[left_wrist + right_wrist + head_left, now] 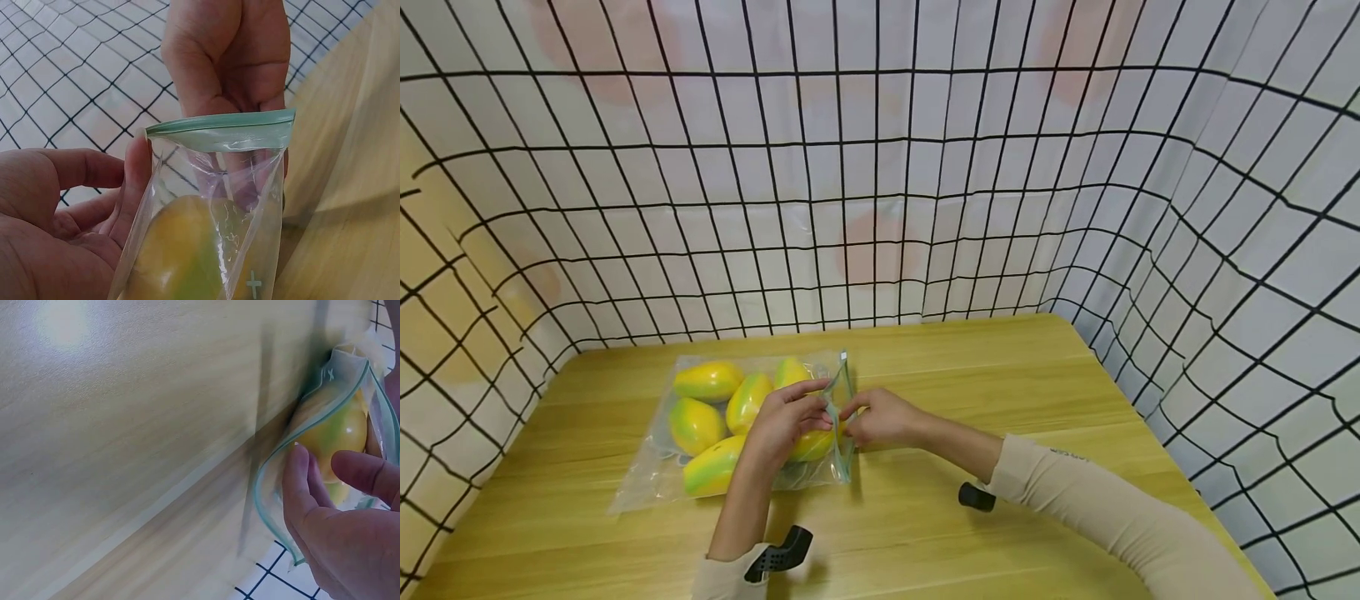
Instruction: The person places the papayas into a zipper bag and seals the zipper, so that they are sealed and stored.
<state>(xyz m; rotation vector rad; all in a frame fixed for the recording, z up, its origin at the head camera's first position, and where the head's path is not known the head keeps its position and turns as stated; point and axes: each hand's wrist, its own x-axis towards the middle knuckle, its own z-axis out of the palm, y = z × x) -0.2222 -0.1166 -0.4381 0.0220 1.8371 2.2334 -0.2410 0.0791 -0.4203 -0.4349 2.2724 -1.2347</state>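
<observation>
A clear zip bag (655, 479) with a green zip strip (225, 122) lies on the table, with several yellow-green mangoes (696, 425) inside. My left hand (786, 421) pinches the rim at the bag's mouth, which gapes to the right. At that mouth, my right hand (883, 418) has its thumb and fingers around the near end of a mango (344, 428), with a fingertip right at the green rim. Seen from the left wrist, that mango (181, 250) shows through the plastic, and part of the right hand (231, 56) is behind the strip.
The wooden table (985, 367) stretches out on both sides of the bag. Black netting (880, 175) over a pale sheet stands behind the table and along its sides. A dark camera mount (781, 554) is on the left wrist, another (976, 497) by the right.
</observation>
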